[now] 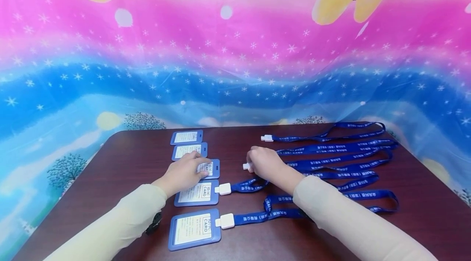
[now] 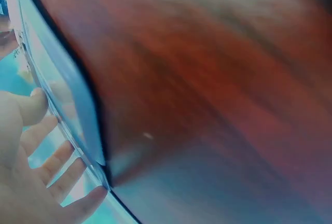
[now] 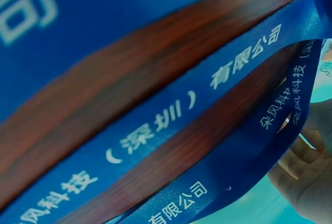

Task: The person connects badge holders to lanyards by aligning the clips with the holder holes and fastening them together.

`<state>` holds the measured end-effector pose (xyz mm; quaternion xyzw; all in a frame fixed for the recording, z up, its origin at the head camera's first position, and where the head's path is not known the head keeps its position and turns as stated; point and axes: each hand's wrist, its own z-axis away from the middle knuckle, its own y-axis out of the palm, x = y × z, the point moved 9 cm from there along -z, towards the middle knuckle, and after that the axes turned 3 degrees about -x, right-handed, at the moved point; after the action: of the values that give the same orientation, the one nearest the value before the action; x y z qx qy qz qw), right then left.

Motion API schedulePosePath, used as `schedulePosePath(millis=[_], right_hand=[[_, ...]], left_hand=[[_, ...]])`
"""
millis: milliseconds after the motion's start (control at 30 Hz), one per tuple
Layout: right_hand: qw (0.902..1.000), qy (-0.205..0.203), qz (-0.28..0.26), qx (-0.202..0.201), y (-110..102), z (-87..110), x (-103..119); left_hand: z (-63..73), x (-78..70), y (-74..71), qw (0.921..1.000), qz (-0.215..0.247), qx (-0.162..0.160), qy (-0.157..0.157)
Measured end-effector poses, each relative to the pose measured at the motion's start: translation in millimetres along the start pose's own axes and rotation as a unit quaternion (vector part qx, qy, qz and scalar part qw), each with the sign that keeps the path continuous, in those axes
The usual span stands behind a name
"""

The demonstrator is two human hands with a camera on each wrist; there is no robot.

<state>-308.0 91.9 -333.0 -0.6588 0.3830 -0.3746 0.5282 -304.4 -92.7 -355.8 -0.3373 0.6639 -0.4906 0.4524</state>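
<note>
My left hand [image 1: 185, 174] spans the third ID card holder [image 1: 210, 169] from the back, its thumb and fingers across the blue frame. The left wrist view shows that thumb and the spread fingers close along the holder's edge [image 2: 85, 99]. With fingers curled, my right hand [image 1: 266, 160] pinches the white clip [image 1: 245, 166] of a blue lanyard [image 1: 331, 163]; the clip is mostly hidden. Blue straps with white lettering [image 3: 155, 125] fill the right wrist view, the right fingers beyond them. The clip and the third holder are apart.
Nearer the front, two card holders [image 1: 195, 230] are joined by white clips [image 1: 227, 221] to lanyards. Farther back lie two more holders [image 1: 187, 137] and a lanyard with a loose clip [image 1: 266, 138]. A patterned cloth [image 1: 228, 69] hangs behind the brown table [image 1: 140, 150].
</note>
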Motion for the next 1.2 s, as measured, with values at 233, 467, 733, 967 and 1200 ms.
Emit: schedulePosePath(millis=[233,467,733,967,1200], right_hand=[[0.9999,-0.011,0.009,-0.009,0,-2.2,4],[0.9994,-0.016,0.030,-0.012,0,-9.3,12],[0.9996,-0.018,0.024,-0.004,1,-18.6,23],[0.9997,-0.009,0.010,0.022,8,-28.1,33],[0.9993,-0.030,0.012,0.020,10,-32.5,50]], left_hand=[[-3.5,-6.1,0.8,0.9999,0.008,0.008,-0.003],[-3.9,-7.6,0.6,1.0000,-0.001,-0.001,-0.006],[-4.1,-8.1,-1.1,0.9998,-0.016,-0.010,-0.002],[-5.1,-7.6,-0.4,0.9998,-0.018,-0.012,0.001],[-4.8,-7.9,0.0,0.9999,-0.008,-0.010,0.000]])
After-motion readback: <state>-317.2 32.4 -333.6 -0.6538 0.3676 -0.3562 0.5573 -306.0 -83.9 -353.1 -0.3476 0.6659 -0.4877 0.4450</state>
